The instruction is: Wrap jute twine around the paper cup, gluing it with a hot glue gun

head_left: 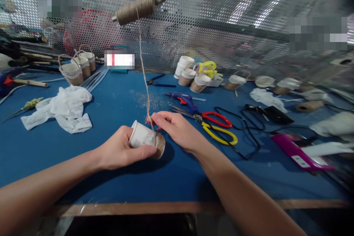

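A white paper cup lies tilted on its side in the air over the blue table, its base end wrapped in brown twine. My left hand is closed around it, thumb along the near side. Twine runs down from a spool hung at the mesh wall to the cup's wrapped part. My right hand pinches the twine just beside the cup, thumb and forefinger together. Right of that hand lie scissors with red and yellow handles and a blue glue gun.
Crumpled white cloth lies at the left. Twine-wrapped cups with handles stand at the back left, others at the back right. Pliers lie behind my hands. A black cable and a magenta device occupy the right side.
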Demonstrator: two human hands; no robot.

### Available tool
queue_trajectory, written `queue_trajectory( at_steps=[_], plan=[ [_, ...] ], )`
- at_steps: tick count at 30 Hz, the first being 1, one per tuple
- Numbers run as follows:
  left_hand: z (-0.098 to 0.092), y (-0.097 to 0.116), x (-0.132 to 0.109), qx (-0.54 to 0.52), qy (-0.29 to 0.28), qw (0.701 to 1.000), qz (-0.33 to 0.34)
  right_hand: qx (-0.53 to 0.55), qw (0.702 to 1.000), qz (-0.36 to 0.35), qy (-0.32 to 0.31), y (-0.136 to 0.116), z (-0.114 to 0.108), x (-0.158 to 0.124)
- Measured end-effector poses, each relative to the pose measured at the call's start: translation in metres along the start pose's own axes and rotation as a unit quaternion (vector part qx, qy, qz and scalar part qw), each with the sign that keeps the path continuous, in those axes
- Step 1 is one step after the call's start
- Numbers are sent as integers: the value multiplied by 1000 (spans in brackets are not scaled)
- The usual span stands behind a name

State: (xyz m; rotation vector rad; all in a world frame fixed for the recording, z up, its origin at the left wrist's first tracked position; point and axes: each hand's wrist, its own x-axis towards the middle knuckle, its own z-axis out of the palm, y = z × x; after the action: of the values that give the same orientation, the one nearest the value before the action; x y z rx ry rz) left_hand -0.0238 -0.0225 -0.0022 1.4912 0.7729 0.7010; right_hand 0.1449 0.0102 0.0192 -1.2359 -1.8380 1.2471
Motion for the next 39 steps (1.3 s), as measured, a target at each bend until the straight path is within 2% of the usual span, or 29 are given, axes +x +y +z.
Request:
queue_trajectory(
  at_steps=[5,13,16,21,24,26,29,35,37,39],
  plan=[
    [3,3,-2,7,-42,999,33,64,994,72,45,6,1,20],
    [9,13,-8,34,-118,991,47,108,990,93,-19,-8,0,49],
    [12,16,-9,34,-141,988,55,111,990,92,1,-10,0,60],
    [15,17,-10,27,-183,980,69,98,990,72,73,-8,-1,82],
    [14,16,-10,1,-181,982,45,104,987,73,102,-9,-2,98],
    [14,14,-10,-19,-172,985,26,118,985,80,98,-11,-2,104],
    [14,13,-9,-33,-162,986,12,132,986,84,54,-13,-4,101],
    [13,13,-8,-48,-132,990,-12,86,991,68,-78,-12,-8,65],
    [13,13,-9,-46,-132,990,-7,56,994,62,-76,-9,-11,62],
    [14,13,-9,-35,-156,987,7,26,997,56,-39,-4,-16,68]
  ],
)
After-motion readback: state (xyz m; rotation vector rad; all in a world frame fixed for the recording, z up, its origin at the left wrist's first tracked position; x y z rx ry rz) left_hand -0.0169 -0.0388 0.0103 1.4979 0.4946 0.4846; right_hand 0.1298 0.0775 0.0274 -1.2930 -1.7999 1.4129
